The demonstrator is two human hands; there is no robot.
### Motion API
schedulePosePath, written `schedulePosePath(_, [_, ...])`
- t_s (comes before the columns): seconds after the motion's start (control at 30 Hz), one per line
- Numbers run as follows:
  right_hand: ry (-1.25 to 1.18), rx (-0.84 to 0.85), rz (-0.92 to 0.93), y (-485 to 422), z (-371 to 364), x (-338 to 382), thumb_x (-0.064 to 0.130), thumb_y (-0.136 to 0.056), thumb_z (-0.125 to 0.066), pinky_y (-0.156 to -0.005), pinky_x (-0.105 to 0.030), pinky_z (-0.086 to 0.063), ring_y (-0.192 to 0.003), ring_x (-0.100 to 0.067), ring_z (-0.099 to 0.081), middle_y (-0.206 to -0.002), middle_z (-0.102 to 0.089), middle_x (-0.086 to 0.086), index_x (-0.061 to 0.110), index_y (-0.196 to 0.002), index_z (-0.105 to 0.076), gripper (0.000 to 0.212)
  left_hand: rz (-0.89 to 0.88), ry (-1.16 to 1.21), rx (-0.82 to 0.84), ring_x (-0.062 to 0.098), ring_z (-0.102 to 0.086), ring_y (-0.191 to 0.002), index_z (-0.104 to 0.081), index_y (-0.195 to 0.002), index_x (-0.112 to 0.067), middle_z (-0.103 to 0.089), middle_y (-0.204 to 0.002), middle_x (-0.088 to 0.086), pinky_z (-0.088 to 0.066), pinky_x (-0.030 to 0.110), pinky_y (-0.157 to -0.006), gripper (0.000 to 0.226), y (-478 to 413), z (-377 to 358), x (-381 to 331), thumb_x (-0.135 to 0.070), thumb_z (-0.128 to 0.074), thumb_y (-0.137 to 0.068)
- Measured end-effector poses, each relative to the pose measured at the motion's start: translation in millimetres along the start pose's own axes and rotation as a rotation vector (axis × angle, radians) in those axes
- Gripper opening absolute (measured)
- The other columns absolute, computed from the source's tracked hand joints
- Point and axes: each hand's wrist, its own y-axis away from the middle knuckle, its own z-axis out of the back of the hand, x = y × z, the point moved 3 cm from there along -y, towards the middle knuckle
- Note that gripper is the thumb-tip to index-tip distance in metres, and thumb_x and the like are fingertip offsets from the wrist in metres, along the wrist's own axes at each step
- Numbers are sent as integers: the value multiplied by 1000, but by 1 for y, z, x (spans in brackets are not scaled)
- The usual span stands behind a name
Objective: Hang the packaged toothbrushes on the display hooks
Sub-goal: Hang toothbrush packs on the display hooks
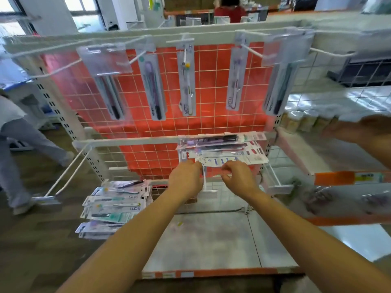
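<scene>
Several packaged toothbrushes point(188, 81) hang from hooks along the top rail of a white wire display with an orange back panel point(211, 66). A stack of packs point(224, 150) lies flat across the middle hook point(208, 187) of the lower rail. My left hand point(186, 178) and my right hand point(238, 176) reach to the front edge of that stack, fingers curled on the lowest white pack point(230, 161). A second pile of packs point(115, 204) lies on the base shelf at the lower left.
An empty double hook point(61, 182) juts out at the lower left and another one point(275, 180) at the lower right. The metal base shelf point(211, 240) lies below my arms. A person walks at the far left point(19, 144). Another person's hand point(347, 127) reaches in at the right.
</scene>
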Motion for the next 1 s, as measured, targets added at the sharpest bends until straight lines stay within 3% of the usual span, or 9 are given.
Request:
schedulePosePath(0.17, [37, -53, -6, -53, 11, -17, 21, -89, -63, -99, -36, -39, -118, -26, -47, -123, -58, -7, 13, -120, -61, 32, 12, 1, 16, 27, -52, -115, -54, -130, -17, -58, -126, 7, -49, 39, -90, 40, -47, -4, 1, -26, -59, -91])
schedulePosePath(0.4, [148, -51, 125, -104, 16, -20, 24, -83, -68, -99, -41, -41, -119, -25, -44, -127, -53, -6, 15, -125, -53, 46, 65, -18, 23, 27, -54, -117, -58, -123, -14, -59, -127, 7, -49, 39, -91, 34, -85, -14, 7, -23, -60, -90])
schedulePosePath(0.53, [235, -2, 229, -128, 8, -15, 36, -79, -72, -103, -36, -38, -121, -21, -45, -132, -51, -4, 17, -132, -48, 62, 56, -35, -6, 28, -55, -116, -59, -124, -13, -58, -129, 10, -51, 40, -94, 37, -100, -18, 14, -23, -62, -88])
schedulePosePath(0.77, [294, 255, 232, -167, -6, -6, 50, -79, -71, -119, -50, -7, -145, -24, -22, -157, -27, -3, 24, -152, -18, 94, 42, -35, -9, 29, -50, -120, -49, -136, -17, -55, -133, 9, -49, 40, -94, 46, -120, -20, 32, -20, -59, -92])
schedulePosePath(0.9, [303, 365, 163, -175, -16, -15, 53, -76, -71, -118, -55, -3, -145, -24, -21, -158, -25, -1, 28, -152, -10, 101, 33, -23, 20, 29, -48, -120, -45, -138, -16, -51, -135, 10, -47, 40, -93, 49, -125, -25, 41, -21, -57, -91])
schedulePosePath(1.0, [380, 393, 127, -177, -17, -18, 56, -75, -69, -116, -59, -9, -139, -26, -31, -152, -36, 0, 29, -149, -18, 94, 40, -6, 19, 29, -46, -123, -42, -141, -17, -49, -139, 10, -46, 41, -96, 52, -129, -28, 45, -21, -58, -91])
